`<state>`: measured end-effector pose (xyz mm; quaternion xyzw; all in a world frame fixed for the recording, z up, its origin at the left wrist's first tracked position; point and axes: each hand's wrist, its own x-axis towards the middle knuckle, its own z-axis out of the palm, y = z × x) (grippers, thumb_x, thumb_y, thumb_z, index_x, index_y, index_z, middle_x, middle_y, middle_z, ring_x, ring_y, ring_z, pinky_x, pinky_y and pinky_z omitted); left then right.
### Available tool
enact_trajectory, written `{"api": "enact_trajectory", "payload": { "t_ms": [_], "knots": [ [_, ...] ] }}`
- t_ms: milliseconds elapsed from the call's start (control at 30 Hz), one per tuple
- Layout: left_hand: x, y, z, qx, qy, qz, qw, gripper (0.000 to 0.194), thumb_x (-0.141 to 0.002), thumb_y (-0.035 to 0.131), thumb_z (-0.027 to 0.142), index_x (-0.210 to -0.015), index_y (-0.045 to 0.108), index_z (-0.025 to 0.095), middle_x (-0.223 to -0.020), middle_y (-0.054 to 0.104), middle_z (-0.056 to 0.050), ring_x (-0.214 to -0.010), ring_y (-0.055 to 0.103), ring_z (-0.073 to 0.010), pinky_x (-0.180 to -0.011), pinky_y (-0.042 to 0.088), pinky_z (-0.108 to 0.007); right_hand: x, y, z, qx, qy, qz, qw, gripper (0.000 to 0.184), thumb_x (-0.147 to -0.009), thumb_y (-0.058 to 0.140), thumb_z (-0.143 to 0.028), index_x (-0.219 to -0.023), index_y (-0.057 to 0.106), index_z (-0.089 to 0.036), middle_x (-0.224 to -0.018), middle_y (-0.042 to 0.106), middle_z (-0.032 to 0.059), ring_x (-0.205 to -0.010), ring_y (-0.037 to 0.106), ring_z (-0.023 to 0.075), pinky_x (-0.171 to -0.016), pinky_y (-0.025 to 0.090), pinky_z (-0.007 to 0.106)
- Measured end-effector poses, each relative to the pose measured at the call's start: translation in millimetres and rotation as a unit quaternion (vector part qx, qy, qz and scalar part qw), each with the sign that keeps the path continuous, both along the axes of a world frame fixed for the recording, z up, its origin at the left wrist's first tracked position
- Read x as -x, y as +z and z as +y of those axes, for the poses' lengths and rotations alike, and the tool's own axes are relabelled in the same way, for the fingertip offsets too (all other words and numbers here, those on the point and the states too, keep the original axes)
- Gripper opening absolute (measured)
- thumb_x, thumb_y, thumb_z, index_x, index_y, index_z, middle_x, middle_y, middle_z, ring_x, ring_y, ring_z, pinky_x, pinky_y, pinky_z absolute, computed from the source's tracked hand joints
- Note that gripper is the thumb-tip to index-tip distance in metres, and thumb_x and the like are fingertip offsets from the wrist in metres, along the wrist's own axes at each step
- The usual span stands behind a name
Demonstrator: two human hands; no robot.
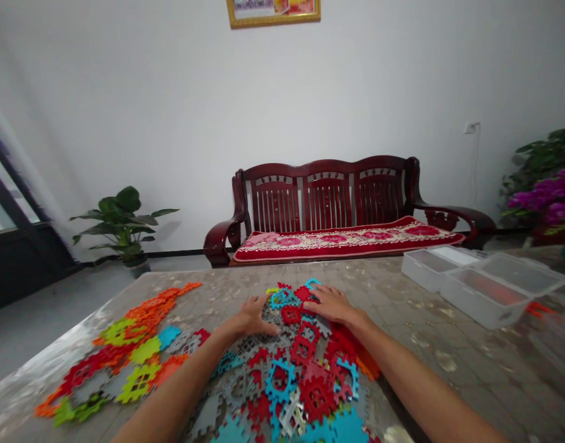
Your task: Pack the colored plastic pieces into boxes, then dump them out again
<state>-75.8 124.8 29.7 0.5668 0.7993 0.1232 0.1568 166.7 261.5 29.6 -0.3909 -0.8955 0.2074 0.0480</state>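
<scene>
A heap of flat plastic interlocking building pieces (277,375) in red, blue and grey spreads over the near middle of the table. At the heap's far left side rests my left hand (255,317), thumb and fingers apart, with nothing seen in its grasp. My right hand (331,304) lies across the far right side of the heap, fingers stretched out over red and blue pieces. Beneath both palms the pieces are partly hidden. To the left, a second spread of orange, lime, red and grey pieces (139,351) runs along the table, partly behind my left forearm.
On the right of the patterned tabletop (430,351) stand clear plastic boxes (485,295), with orange pieces (538,309) beside them. Beyond the table is a dark red wooden bench (326,191) with a red floral cover. Potted plants (125,224) and purple flowers (548,197) flank it.
</scene>
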Motion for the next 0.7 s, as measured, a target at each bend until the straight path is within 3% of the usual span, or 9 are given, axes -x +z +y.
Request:
{"api": "enact_trajectory", "payload": {
  "t_ms": [133,300,433,567,700],
  "knots": [
    [-11.2,-1.1,-9.0,0.004,0.027,0.013,1.000,0.127,-0.043,0.093,0.052,-0.156,0.044,0.021,-0.159,0.045,-0.023,-0.146,0.039,-0.0518,-0.117,0.037,-0.060,-2.2,9.3,-10.4,0.017,0.030,-0.015,0.999,0.084,-0.076,0.073,-0.065,-0.150,0.055,-0.029,-0.164,0.041,0.0134,-0.149,0.036,0.0432,-0.119,0.028,0.060],
    [-24.6,-0.6,-7.1,-0.014,0.028,-0.003,1.000,0.112,-0.052,0.092,0.045,-0.153,0.050,0.022,-0.147,0.058,-0.017,-0.137,0.054,-0.0422,-0.115,0.043,-0.046,6.5,7.6,-20.4,-0.003,0.023,0.010,1.000,0.081,-0.062,0.084,-0.049,-0.138,0.065,-0.030,-0.157,0.051,0.0102,-0.142,0.044,0.0420,-0.115,0.034,0.056],
    [-27.5,1.9,-1.8,-0.032,0.036,-0.035,0.998,0.094,-0.056,0.091,0.035,-0.144,0.059,0.024,-0.141,0.064,-0.012,-0.129,0.062,-0.0353,-0.109,0.048,-0.038,14.4,1.0,-26.2,-0.011,0.012,0.060,0.998,0.069,-0.063,0.081,-0.034,-0.131,0.070,-0.031,-0.145,0.061,0.0079,-0.134,0.053,0.0383,-0.110,0.042,0.049],
    [-25.9,1.2,3.3,-0.060,0.045,-0.070,0.995,0.072,-0.058,0.090,0.022,-0.127,0.071,0.023,-0.127,0.072,-0.008,-0.124,0.065,-0.0324,-0.107,0.049,-0.037,19.8,-3.5,-25.1,0.010,-0.008,0.122,0.992,0.069,-0.063,0.074,-0.021,-0.131,0.069,-0.032,-0.130,0.071,0.0039,-0.122,0.063,0.0305,-0.102,0.047,0.039],
    [-31.7,-1.8,9.2,-0.101,0.047,-0.118,0.987,0.062,-0.062,0.086,0.014,-0.122,0.072,0.019,-0.109,0.078,-0.005,-0.108,0.072,-0.0293,-0.099,0.055,-0.038,30.1,-4.7,-24.5,0.057,-0.033,0.177,0.982,0.066,-0.059,0.071,-0.015,-0.124,0.071,-0.025,-0.106,0.078,0.0025,-0.095,0.071,0.0253,-0.085,0.053,0.033]
  ]
}}
